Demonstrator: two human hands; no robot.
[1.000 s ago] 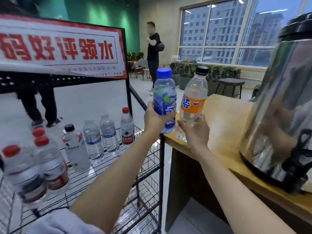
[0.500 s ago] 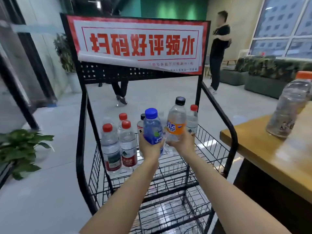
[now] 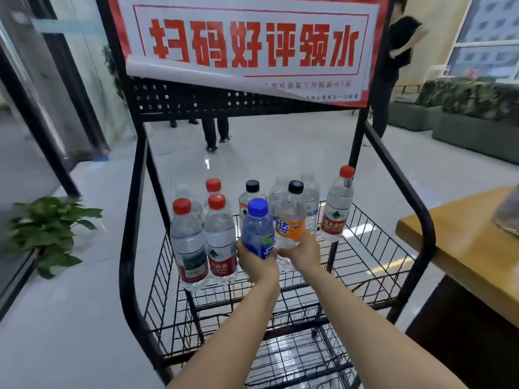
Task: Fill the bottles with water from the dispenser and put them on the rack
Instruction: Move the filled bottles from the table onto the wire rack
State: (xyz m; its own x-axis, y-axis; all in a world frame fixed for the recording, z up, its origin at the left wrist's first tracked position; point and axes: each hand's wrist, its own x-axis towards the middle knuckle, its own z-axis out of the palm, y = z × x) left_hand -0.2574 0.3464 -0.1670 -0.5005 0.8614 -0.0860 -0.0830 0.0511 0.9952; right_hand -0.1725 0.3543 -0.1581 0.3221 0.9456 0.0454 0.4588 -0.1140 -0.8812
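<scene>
Rack (image 3: 196, 99) dead ahead, counter (image 3: 463, 248) to the right. Wire shelf (image 3: 365, 265): bottles stand left and back, bare wire front-right. Left grip (image 3: 257, 266) wraps blue bottle (image 3: 257, 228), right grip (image 3: 302, 252) wraps orange bottle (image 3: 290, 224). Both upright, side by side, over the shelf's front middle. Right grip is nearer the free wire, probably sets down first.
</scene>
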